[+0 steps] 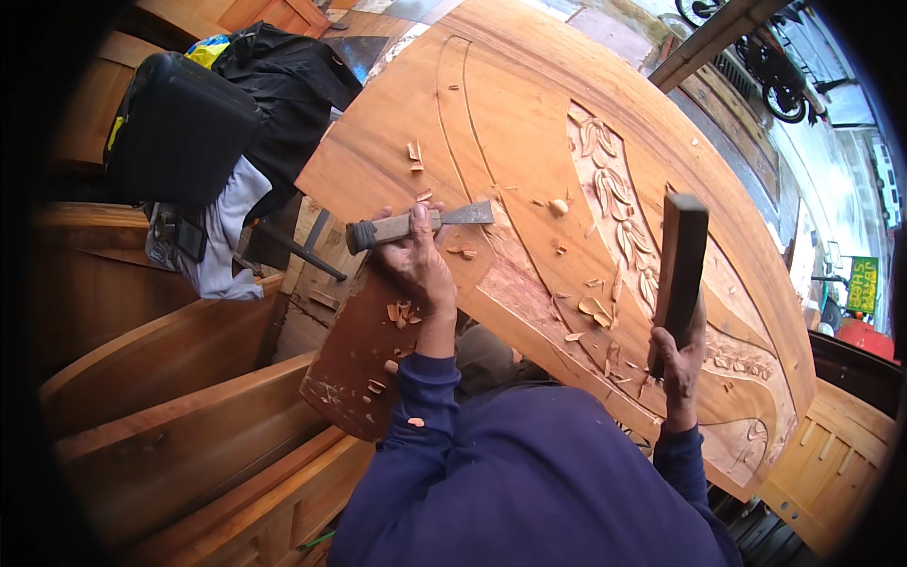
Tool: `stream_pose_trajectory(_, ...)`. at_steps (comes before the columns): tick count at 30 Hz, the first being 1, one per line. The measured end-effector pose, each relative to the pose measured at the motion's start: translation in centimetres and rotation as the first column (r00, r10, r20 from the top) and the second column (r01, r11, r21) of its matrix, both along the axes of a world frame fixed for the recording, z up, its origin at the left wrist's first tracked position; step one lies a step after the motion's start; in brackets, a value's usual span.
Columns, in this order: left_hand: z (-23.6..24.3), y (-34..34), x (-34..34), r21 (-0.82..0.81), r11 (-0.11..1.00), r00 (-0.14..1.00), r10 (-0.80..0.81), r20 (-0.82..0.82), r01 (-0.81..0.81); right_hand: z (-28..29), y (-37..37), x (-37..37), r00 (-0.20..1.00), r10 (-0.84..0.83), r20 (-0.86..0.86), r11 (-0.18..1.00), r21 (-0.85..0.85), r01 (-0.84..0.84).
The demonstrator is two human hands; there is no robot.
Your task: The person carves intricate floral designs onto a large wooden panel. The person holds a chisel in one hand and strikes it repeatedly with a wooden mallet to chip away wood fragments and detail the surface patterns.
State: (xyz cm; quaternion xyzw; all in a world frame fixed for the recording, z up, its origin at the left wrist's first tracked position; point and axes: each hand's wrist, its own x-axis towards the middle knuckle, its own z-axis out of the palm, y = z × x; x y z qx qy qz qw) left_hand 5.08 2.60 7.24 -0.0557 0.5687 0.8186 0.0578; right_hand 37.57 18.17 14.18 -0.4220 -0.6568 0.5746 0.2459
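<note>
My left hand [425,269] is closed round the wooden handle of a wide flat chisel [469,214]. The blade points right, over the left part of a large wooden panel [529,123]; whether its edge touches the wood I cannot tell. A long, dark, square-sided wooden mallet [684,260] stands nearly upright in my right hand [682,369], which grips its lower end. The panel bears a carved band of leaves and flowers [614,194] and curved grooves. Beside the chisel, a rough, freshly cut strip [520,283] runs along the panel's near edge. Curled wood shavings [595,310] lie scattered about.
A reddish-brown board [354,354] with chips on it sits below my left forearm. Curved wooden boards [189,406] stand at the lower left. A black case [179,128] and dark cloth [293,85] are at the upper left. Motorcycles [784,94] stand beyond the panel at the upper right.
</note>
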Motion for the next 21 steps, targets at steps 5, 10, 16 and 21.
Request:
stream_pose_trajectory(5,-1.6,0.8,-0.2,0.012,1.0,0.992,-0.008,-0.124,0.01,6.0,0.7,-10.8,0.94,0.281,-0.193,0.958,-0.004,-0.287)
stream_pose_trajectory(10,-3.2,-0.2,-0.6,-0.391,0.894,0.9,0.032,-0.434,-0.22,10.8,-4.1,-29.3,0.458,0.815,-0.353,0.556,0.699,-0.45)
stream_pose_trajectory(16,-1.8,1.2,0.0,-0.278,0.956,0.966,0.017,-0.258,-0.091,12.9,-4.4,-37.8,0.417,0.373,0.829,-0.602,0.558,-0.571)
stream_pose_trajectory(21,-4.3,0.8,-0.2,0.017,0.995,0.985,0.103,-0.141,-0.102,13.4,-6.6,-37.9,0.503,0.643,0.577,-0.256,0.781,-0.57)
